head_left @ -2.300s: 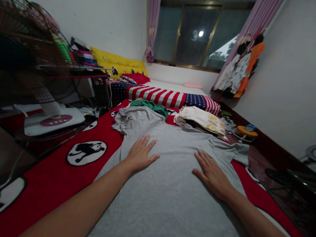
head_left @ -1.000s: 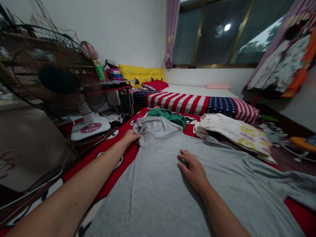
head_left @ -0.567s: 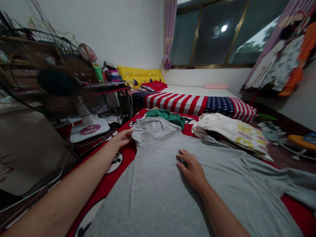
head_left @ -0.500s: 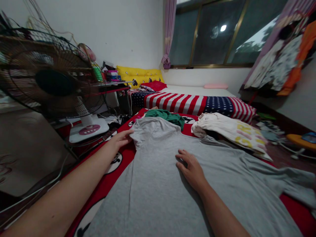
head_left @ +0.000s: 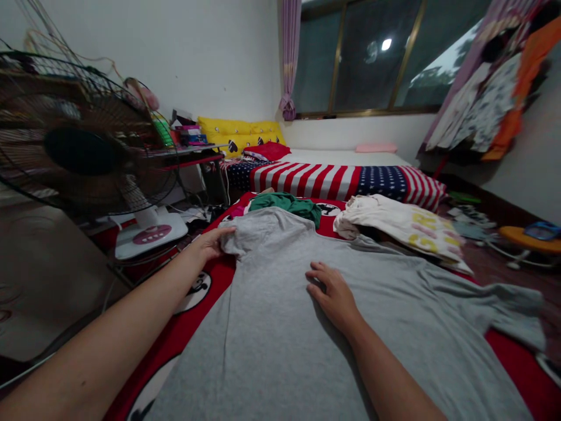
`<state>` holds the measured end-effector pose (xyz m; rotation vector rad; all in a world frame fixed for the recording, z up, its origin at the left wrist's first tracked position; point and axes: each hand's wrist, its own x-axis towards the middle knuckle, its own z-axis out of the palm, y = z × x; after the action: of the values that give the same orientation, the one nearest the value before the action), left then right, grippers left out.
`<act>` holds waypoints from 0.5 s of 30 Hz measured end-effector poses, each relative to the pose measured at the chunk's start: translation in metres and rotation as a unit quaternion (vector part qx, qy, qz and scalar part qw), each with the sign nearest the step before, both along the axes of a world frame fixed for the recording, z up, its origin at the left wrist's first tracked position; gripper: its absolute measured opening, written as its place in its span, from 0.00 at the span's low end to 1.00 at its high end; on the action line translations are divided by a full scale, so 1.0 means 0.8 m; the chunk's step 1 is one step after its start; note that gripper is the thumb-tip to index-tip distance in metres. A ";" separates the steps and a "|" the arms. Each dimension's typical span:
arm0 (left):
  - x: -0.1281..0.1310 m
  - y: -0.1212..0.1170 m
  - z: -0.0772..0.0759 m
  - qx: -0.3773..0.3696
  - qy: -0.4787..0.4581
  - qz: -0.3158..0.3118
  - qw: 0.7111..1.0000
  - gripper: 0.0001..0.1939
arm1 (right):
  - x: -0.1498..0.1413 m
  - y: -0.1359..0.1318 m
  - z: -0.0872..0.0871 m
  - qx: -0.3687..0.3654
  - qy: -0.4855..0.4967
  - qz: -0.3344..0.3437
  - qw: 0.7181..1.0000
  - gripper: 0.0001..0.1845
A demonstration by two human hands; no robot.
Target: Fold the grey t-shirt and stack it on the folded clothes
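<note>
A grey T-shirt [head_left: 280,310] lies spread over a red cloth [head_left: 219,280] printed with black-and-white cartoon faces. At the shirt's far left, my left hand [head_left: 215,242] is closed on the edge of the bunched sleeve, thumb and fingers pinching the fabric. My right hand [head_left: 331,292] rests on the middle of the shirt, fingers loosely bent and apart, holding nothing. The other sleeve stretches out to the right. Just beyond the shirt are a crumpled green garment [head_left: 287,203] and a white garment with yellow and pink lettering [head_left: 394,222].
A standing fan [head_left: 81,149] is close on the left, with cables near it. Behind it stands a small desk [head_left: 184,153] with boxes. A bed with a striped, starred cover [head_left: 307,180] lies ahead. Clothes [head_left: 495,105] hang at right above an orange stool [head_left: 530,240].
My left hand has moved slightly left, drawing the sleeve edge a little outward. My right hand stays on the shirt. The whole view has shifted slightly.
</note>
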<state>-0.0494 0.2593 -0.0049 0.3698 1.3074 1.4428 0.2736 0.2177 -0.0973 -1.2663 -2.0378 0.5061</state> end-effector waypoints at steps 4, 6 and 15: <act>0.016 0.020 0.019 0.052 0.057 0.013 0.997 0.11 | -0.002 -0.001 0.002 -0.001 0.007 -0.001 1.000 0.15; 0.037 0.031 0.031 0.090 0.080 0.028 0.992 0.11 | -0.003 -0.001 0.002 0.001 0.027 -0.002 1.000 0.15; 0.225 -0.003 0.017 0.259 0.298 -0.382 0.836 0.30 | 0.014 0.013 0.000 -0.056 0.355 -0.136 0.923 0.29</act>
<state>0.1309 0.2567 0.0087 1.6182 0.9905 0.9648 0.2848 0.2281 -0.0970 -1.1755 -1.2241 0.8140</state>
